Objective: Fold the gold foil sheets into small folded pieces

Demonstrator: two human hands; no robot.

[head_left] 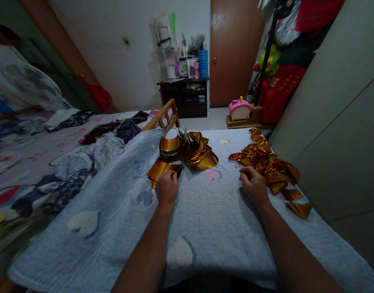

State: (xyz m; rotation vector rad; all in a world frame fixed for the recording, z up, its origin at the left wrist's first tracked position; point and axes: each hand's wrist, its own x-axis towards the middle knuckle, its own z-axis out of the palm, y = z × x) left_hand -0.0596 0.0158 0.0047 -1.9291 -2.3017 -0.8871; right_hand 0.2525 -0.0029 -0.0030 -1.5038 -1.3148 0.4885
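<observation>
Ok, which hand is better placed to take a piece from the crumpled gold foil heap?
Probably the right hand: it lies right beside the crumpled gold foil heap, fingers loosely curled. The left hand is farther off across the blanket, already pinching a folded gold foil piece.

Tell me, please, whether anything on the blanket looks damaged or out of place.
The gold foil pile beside the right hand is badly crumpled, unlike the smoother folded foil that the left hand holds. One loose crumpled piece lies apart from it, close to the blanket's right edge.
</observation>
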